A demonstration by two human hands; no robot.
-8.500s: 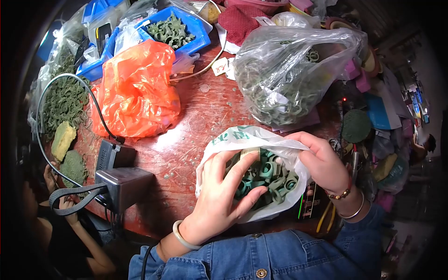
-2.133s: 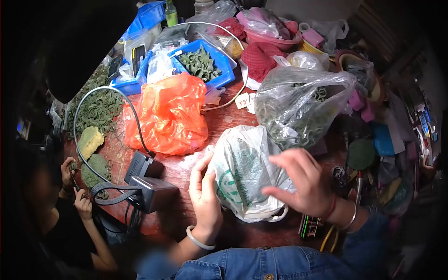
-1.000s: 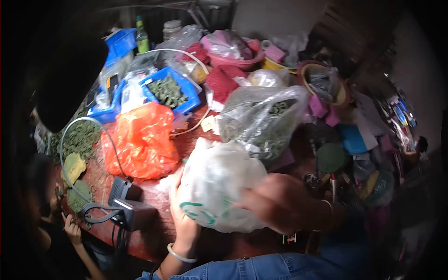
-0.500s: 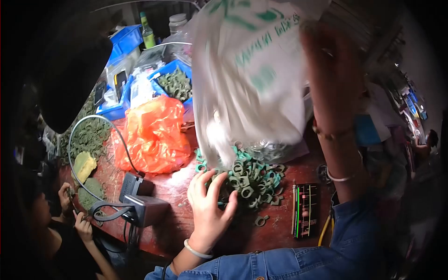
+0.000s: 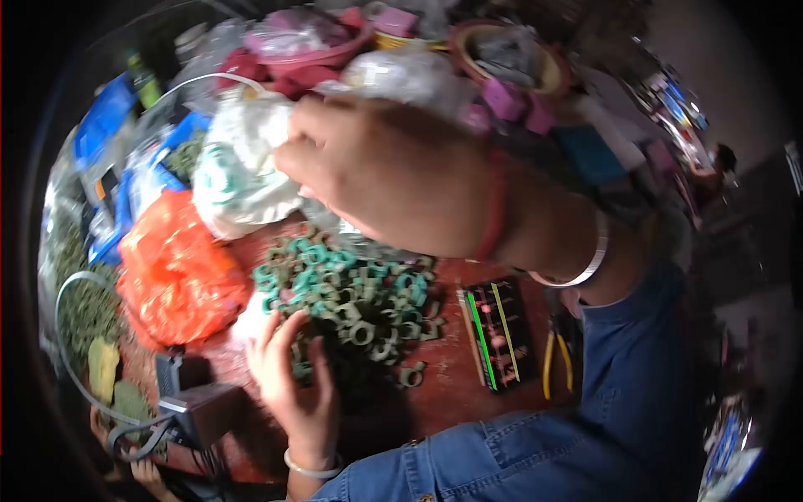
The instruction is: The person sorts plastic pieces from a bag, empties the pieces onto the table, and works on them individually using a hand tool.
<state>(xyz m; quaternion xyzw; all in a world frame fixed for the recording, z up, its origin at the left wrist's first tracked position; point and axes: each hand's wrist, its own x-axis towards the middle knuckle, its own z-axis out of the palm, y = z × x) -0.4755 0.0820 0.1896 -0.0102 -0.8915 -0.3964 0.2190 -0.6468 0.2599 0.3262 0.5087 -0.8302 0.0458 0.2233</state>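
The right hand [image 5: 355, 171] grips a crumpled white plastic bag [image 5: 238, 167] in its fingers — best held clear while the left hand [image 5: 293, 389], fingers open, guards the heaped green ring-shaped pieces [image 5: 361, 303].

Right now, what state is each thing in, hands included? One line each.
White bag: crumpled, held up; contents not visible
Right hand: fingers closed on the white bag
Left hand: open, fingers spread, at the pile's edge
Green rings: loose pile
Stray ring: apart from the pile
Orange bag: crumpled
Yellow-handled tool: handles apart
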